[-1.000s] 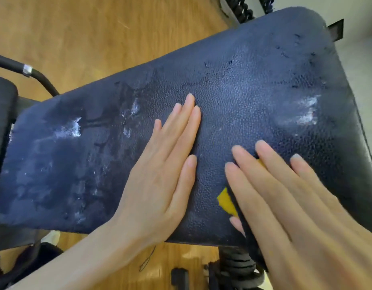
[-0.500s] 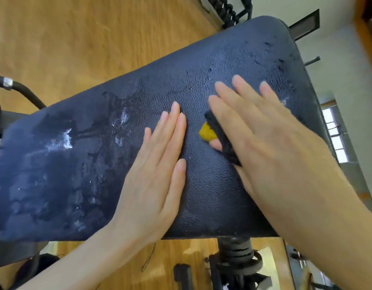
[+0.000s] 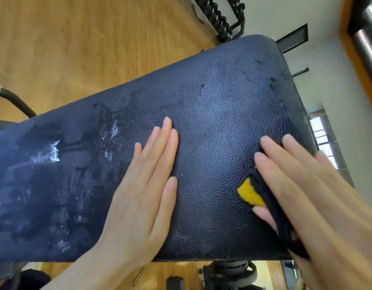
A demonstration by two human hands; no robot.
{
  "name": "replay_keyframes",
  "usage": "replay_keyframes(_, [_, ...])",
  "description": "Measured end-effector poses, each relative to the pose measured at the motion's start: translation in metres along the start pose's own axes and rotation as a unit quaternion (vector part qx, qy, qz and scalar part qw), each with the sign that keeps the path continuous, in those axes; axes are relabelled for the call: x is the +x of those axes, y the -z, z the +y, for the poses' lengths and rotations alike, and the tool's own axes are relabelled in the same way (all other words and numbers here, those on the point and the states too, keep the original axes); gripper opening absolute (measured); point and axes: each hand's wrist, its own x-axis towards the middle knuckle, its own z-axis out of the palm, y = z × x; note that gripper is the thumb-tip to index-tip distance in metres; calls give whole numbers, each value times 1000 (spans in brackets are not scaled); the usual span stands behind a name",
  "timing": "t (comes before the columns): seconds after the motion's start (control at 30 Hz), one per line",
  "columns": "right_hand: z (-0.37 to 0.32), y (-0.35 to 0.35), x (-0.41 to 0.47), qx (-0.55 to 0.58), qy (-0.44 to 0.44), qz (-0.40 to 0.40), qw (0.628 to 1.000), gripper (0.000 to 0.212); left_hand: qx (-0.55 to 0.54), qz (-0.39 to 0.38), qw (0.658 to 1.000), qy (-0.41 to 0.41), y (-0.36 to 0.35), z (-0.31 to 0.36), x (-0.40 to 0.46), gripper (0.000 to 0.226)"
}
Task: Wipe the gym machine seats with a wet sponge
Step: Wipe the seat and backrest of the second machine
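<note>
A dark blue textured gym seat pad [image 3: 212, 105] fills the head view, with wet streaks and white glints on its left part. My left hand [image 3: 143, 195] lies flat on the middle of the pad, fingers straight and together. On the pad's right side, my right hand [image 3: 302, 185] presses a sponge [image 3: 250, 194] down with straight fingers. The thumb lies against the sponge's near edge. Only a yellow corner and a black scrub layer of the sponge show; the hand hides the rest.
A wooden floor [image 3: 76, 49] lies beyond and below the pad. A black coiled rack [image 3: 218, 17] stands at the far end by a pale wall. The machine's black post [image 3: 231, 273] shows under the near edge, and a black handle bar [image 3: 13, 101] at the left.
My right hand slid the sponge from the pad's middle toward the near right edge. The left hand stayed flat in place.
</note>
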Motion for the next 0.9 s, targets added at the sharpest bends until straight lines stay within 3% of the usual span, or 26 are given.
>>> replay_keyframes(0.2, [14,7,56,8,-87,37,996,49,-9,3,1000,-21,1,-2,1,55])
replay_keyframes(0.33, [8,4,8,-9,-44,-17,999,55,-7,6,1000,-27,1,-2,0,56])
replay_keyframes(0.53, [27,12,68,85,-115,112,983,47,-5,7,1000,-29,0,-3,1,56])
replay_keyframes(0.7, [38,3,52,44,-16,68,997,39,-4,8,999,-33,0,-4,0,57])
replay_keyframes(0.8, [38,3,77,114,-119,91,982,46,-1,7,999,-34,0,-5,1,57])
replay_keyframes(0.9, [40,7,95,122,-117,76,983,49,3,3,999,-35,0,-5,1,57])
